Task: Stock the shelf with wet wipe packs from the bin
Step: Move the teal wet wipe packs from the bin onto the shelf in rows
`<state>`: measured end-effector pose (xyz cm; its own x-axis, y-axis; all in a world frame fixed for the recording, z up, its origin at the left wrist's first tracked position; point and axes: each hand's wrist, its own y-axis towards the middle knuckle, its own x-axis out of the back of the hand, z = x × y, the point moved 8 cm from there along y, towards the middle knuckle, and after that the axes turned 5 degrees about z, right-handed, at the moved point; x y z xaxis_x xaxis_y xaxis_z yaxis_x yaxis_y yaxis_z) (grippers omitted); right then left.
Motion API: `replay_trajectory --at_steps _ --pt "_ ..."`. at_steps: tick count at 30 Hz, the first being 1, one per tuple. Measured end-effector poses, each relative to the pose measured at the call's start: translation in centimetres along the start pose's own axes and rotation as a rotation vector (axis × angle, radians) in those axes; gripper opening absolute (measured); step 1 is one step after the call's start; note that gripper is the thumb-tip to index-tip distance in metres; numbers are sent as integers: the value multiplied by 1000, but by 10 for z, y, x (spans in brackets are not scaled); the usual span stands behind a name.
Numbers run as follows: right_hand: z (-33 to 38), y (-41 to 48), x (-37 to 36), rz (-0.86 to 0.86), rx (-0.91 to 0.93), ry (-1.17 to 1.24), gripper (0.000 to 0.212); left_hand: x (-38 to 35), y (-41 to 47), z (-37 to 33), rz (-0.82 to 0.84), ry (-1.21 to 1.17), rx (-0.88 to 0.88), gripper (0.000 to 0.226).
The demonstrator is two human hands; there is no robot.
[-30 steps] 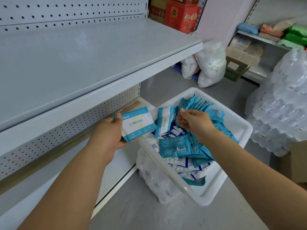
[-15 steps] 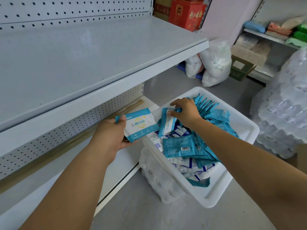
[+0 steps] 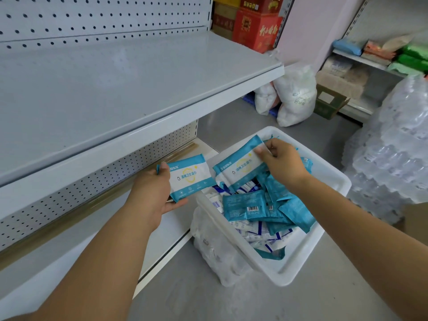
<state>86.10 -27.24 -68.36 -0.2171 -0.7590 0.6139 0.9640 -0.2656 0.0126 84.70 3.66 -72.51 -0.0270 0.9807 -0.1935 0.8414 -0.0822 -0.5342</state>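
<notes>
Left hand (image 3: pixel 150 193) grips one pack (image 3: pixel 190 177), right hand (image 3: pixel 281 162) pinches another pack (image 3: pixel 238 169) by its edge above the bin (image 3: pixel 324 246); that pinch could slip.

1. Red cartons (image 3: pixel 257 28) with gold lettering are standing stacked at the top.
2. Two white sacks (image 3: pixel 294 96) are slumping together on the grey floor (image 3: pixel 231 297), just below those cartons.
3. An open cardboard box (image 3: pixel 328 105) is sitting right beside the sacks.
4. Shrink-wrapped water bottles (image 3: pixel 393 147) are towering along the right edge.
5. Green packs (image 3: pixel 414 56) and a blue pack (image 3: pixel 347 46) are lying on the far rack (image 3: pixel 361 57).
6. A clear-wrapped bundle (image 3: pixel 215 251) is resting on the floor, lower centre.
</notes>
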Motion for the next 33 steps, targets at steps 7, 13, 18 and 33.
replay_trajectory --at_steps 7,13,18,33 --pt "29 -36 21 8 -29 358 21 -11 -18 -1 38 -90 -33 30" --pt "54 -50 6 80 -36 470 19 -22 -40 -7 140 -147 -76 31" --pt "70 -59 -4 96 -53 497 28 -26 -58 -25 257 -163 -141 34" --pt "212 -56 -70 74 130 475 29 57 -112 -133 29 176 -575 15"
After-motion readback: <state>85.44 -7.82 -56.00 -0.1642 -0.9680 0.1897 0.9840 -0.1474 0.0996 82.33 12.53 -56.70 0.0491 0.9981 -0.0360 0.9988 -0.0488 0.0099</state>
